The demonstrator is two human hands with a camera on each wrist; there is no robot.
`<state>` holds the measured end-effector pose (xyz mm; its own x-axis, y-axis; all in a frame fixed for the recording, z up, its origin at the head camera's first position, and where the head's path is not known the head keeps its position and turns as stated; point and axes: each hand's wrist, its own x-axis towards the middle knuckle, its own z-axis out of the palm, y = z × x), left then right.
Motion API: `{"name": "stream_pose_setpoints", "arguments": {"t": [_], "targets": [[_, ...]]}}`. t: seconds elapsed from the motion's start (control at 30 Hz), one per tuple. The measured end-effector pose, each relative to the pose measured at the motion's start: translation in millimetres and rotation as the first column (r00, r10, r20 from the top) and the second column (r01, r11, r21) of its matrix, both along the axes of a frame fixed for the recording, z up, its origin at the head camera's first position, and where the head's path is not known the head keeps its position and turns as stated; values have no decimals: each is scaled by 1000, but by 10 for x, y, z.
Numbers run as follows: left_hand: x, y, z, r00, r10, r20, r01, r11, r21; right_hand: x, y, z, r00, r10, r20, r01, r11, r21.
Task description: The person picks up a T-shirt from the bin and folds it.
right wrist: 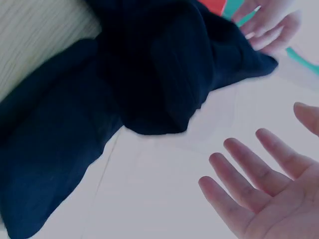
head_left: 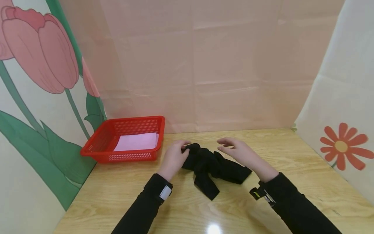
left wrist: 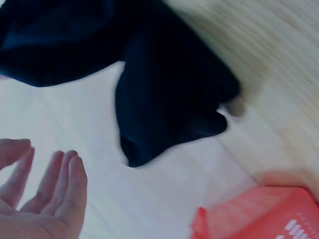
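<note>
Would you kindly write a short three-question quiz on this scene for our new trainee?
1. True or false: the right hand holds nothing.
2. What lies in the red basket? A: a metal spoon; B: a flat pink item; C: a green apple.
3. Fill in: in the head view, the basket stands to the ____ of the black cloth.
Key: 1. True. 2. B. 3. left.

The cloth (head_left: 204,164) lies on the tabletop (head_left: 114,198), right of the basket (head_left: 132,157) and nearer the front. Sheets (head_left: 135,142) lie in the basket. A wall (head_left: 222,65) stands behind.
</note>
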<state>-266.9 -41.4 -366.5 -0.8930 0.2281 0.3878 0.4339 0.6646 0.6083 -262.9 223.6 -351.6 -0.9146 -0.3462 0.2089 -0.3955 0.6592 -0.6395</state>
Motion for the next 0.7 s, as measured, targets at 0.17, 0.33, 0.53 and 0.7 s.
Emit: {"name": "stream_pose_setpoints", "arguments": {"t": [0.17,0.33,0.53,0.7], "targets": [[148,145,84,977,-202,-75,190,971,-143,-67,182,-74,997,-66,27,65,997,40],[225,299,104,903,-374,-210,256,863,-436,-146,352,-227,992,-87,95,76,990,121],[196,441,11,849,-412,-330,136,775,-617,-171,469,-441,979,-100,178,53,967,249],[157,496,-53,858,-390,-334,123,788,-604,-174,503,-583,979,-105,176,47,951,306]]}}
